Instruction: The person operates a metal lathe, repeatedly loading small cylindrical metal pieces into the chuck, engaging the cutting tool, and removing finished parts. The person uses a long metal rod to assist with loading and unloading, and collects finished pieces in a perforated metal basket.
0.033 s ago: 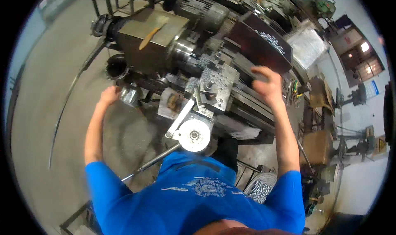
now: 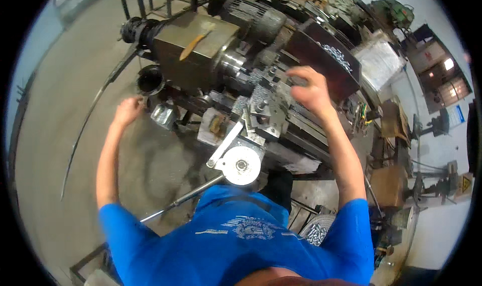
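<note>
A small lathe lies before me, its chuck (image 2: 233, 64) sticking out from the box-shaped headstock (image 2: 193, 40). My left hand (image 2: 129, 110) is closed beside the machine's left end, near a shiny metal box (image 2: 164, 116); what its fingers hold, if anything, is hidden. Over the metal tool block (image 2: 271, 110) on the slide hovers my right hand (image 2: 311, 89), fingers bent and thumb apart, with nothing visible in it. Closer to my body are a round white handwheel (image 2: 241, 165) and a flat lever (image 2: 227, 144).
A wooden-handled brush (image 2: 193, 47) rests on the headstock. Behind the slide stands a dark tray (image 2: 321, 60) with small metal parts in it. A basket (image 2: 326, 219) of shiny parts sits low at right. A long rod (image 2: 95, 110) slants down at left.
My right hand has shifted left and farther away, over the tool block. My left hand has moved slightly back toward me. The whole view has shifted a little.
</note>
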The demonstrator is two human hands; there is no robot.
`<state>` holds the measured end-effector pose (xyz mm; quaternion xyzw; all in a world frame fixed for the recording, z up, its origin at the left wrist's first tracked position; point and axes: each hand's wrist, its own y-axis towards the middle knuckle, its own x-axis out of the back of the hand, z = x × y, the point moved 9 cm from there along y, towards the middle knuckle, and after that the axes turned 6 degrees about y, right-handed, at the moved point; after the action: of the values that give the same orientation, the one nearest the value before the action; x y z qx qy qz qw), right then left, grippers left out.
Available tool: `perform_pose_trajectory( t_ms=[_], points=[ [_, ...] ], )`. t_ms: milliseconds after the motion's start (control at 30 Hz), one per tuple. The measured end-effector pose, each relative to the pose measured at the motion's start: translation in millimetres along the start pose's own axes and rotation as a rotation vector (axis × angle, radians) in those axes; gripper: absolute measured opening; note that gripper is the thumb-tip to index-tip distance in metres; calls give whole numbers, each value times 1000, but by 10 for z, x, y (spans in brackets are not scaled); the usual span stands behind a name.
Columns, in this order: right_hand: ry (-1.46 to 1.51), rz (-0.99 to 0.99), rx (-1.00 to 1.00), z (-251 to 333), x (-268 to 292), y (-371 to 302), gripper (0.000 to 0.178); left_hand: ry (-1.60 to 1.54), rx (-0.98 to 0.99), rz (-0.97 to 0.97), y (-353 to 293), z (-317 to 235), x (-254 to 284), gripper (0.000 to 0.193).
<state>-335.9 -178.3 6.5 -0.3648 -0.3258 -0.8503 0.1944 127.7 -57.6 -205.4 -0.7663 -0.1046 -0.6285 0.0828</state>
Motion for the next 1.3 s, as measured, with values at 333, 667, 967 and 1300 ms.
perform_pose_trajectory(
  t_ms=[333,667,967,1300],
  points=[
    [-132,543,-173,-127,-1389,863,33,-276,856,-167,-1731,2475,901,56],
    [-98,577,-110,-213,-1544,933,36,47,849,-213,-2019,1126,799,59],
    [-233,570,-145,-397,-1544,940,32,120,723,-224,-2030,341,925,37],
    [518,178,316,289,-716,213,41,-85,63,-431,-1522,-976,1601,32]
  ],
)
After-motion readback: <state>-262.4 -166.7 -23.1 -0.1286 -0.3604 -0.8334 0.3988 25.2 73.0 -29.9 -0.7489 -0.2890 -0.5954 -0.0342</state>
